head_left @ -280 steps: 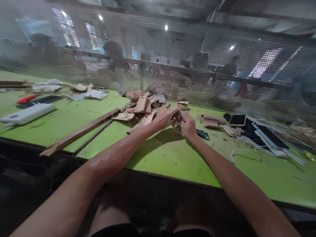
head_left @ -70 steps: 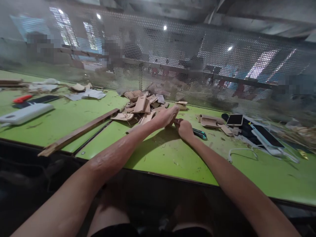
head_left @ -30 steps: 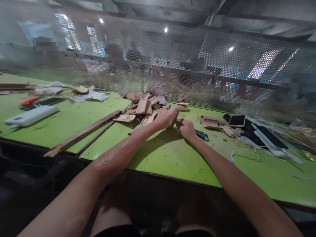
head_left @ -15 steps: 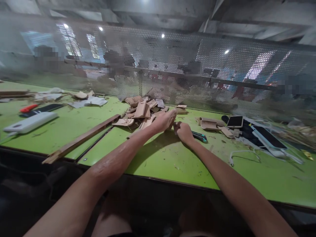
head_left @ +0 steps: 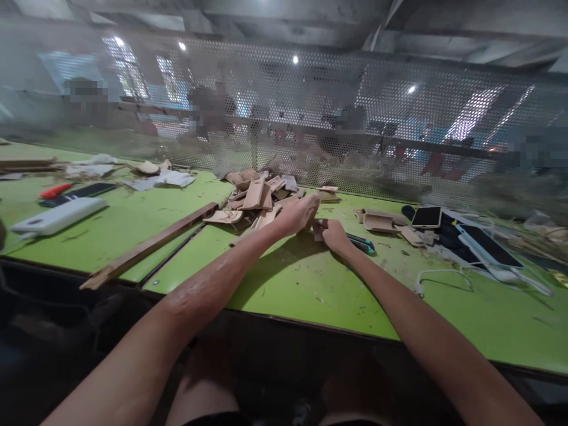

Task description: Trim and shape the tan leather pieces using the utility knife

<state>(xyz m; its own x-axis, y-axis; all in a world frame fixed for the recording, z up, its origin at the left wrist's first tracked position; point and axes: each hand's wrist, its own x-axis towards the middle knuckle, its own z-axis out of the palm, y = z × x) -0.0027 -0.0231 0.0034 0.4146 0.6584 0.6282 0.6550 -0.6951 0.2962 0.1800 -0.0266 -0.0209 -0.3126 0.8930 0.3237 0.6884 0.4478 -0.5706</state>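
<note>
My left hand (head_left: 302, 214) is closed, its fingers curled at the front edge of a pile of tan pieces (head_left: 255, 195), some flat and some curved. My right hand (head_left: 333, 235) is closed just beside it, fingertips near those of the left. A small brownish piece (head_left: 318, 232) shows at the right fingertips, too covered to name. What the left fingers hold is hidden. Behind the right wrist lies a utility knife (head_left: 362, 243) with a black and teal handle, on the green table (head_left: 293, 290).
A long wooden strip (head_left: 151, 245) lies left of my left forearm. Further left are a white power bank (head_left: 60, 215) and a red-handled tool (head_left: 55, 191). To the right are curved tan pieces (head_left: 379, 221), phones (head_left: 490, 244) and a white cable (head_left: 444, 273). A perforated metal screen (head_left: 275, 118) stands behind.
The view has shifted slightly, so the table's things sit a little further right. Both hands stay close together in nearly the same pose. A dark shape has appeared at the left edge.
</note>
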